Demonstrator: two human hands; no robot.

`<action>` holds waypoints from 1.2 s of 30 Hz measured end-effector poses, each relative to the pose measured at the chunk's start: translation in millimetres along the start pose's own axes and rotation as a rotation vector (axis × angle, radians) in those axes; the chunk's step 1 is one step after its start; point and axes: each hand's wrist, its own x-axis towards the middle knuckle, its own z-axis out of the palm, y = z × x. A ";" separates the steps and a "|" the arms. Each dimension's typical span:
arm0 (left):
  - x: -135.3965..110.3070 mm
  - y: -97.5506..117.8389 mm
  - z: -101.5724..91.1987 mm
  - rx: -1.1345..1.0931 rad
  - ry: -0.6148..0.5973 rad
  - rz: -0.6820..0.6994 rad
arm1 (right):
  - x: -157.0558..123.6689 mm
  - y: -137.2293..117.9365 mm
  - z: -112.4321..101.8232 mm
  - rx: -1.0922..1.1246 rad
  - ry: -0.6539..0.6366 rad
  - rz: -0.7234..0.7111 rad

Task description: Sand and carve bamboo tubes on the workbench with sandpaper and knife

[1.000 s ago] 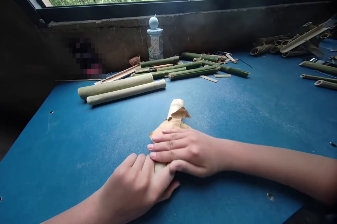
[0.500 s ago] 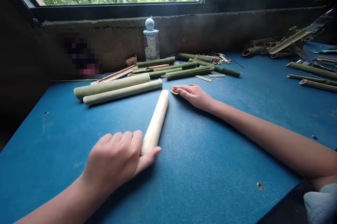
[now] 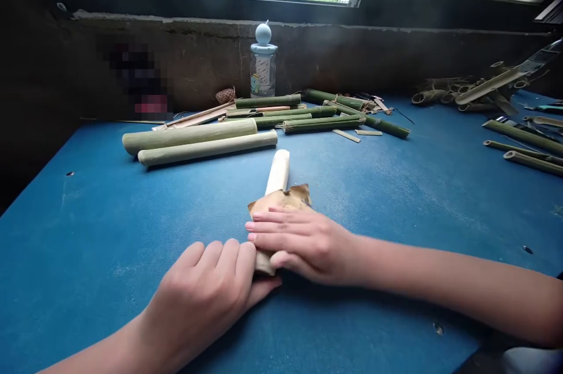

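A pale, peeled length of bamboo [image 3: 278,170] lies on the blue table, its far end pointing toward the window. My left hand [image 3: 209,280] is closed around its near end, thumb along the right side. Across its middle lies a creased brown sheet of sandpaper [image 3: 281,200], curled over the bamboo. My right hand [image 3: 303,240] presses that sheet down, its fingers together over the top and the thumb on the near side. The underside of the sheet and the bamboo beneath it are hidden.
Two thick peeled bamboo lengths [image 3: 206,148] lie at the back left. Behind them are several green bamboo pieces [image 3: 323,123] and a clear bottle with a blue lid [image 3: 263,66]. More cut bamboo [image 3: 488,87] is heaped at the far right, below the window wall.
My right hand has come back from the table beyond the bamboo, bringing the sandpaper onto it. My left hand keeps its grip on the near end. The view has shifted slightly.
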 end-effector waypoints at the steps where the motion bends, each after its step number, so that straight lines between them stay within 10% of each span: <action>1: -0.5 0.1 -0.1 -0.013 0.004 0.001 | -0.5 6.7 -1.5 -0.012 0.007 0.026; 5: -1.0 1.1 2.4 -0.086 0.037 0.004 | 1.2 27.6 -6.7 -0.079 0.048 0.174; 10: -4.8 2.0 4.2 -0.205 0.095 0.085 | 0.1 25.9 -9.2 0.045 -0.048 -0.053; 14: -9.3 2.2 6.3 -0.283 0.095 0.116 | -4.1 36.9 -16.3 -0.027 0.026 0.201; 18: -9.7 2.1 6.8 -0.337 0.126 0.135 | -8.8 33.2 -18.8 0.184 -0.194 -0.081; 23: -10.1 2.6 -0.7 -0.444 0.177 0.197 | -10.3 37.5 -21.5 0.103 -0.063 0.195; 27: -10.3 1.6 -2.5 -0.451 0.167 0.236 | -12.0 37.2 -21.9 0.225 -0.280 -0.124; 33: -9.0 -2.4 7.7 -0.520 0.003 0.174 | -12.1 60.0 -41.1 0.114 0.453 0.429; 36: -5.8 -4.6 13.3 -0.615 -0.139 0.153 | -12.2 61.1 -48.3 0.129 0.361 0.494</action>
